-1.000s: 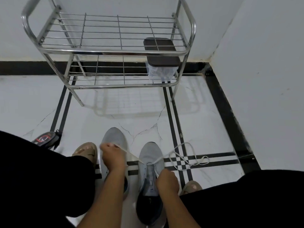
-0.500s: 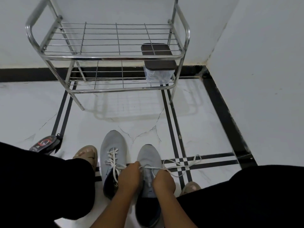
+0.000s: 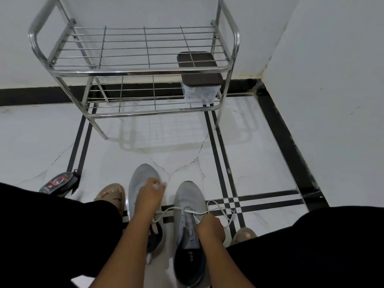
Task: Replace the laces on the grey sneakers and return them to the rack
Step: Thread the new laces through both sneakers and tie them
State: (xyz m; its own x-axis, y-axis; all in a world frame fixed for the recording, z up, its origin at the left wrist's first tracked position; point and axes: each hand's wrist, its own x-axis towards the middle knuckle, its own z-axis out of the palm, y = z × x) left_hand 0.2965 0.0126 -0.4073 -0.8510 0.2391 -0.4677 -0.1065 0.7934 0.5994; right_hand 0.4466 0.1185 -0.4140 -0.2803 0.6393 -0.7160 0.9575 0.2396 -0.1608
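still threading, i judge: my right hand (image 3: 209,226) pinches the white lace (image 3: 220,209) at the right grey sneaker (image 3: 190,206) eyelets, loose loops just beyond it. my left hand (image 3: 150,195), curled round the other end, is raised over the left sneaker (image 3: 143,173). next: draw both ends even. rack (image 3: 133,69) stands far ahead.

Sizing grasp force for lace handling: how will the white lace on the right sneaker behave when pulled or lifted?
Likely floppy: the white lace lies in loose loops on the floor beside the right sneaker. Probably very light, since it sags only gently where it runs toward the left hand. It looks flat and thin, so it may slip unless pinched firmly, as the right hand seems to.
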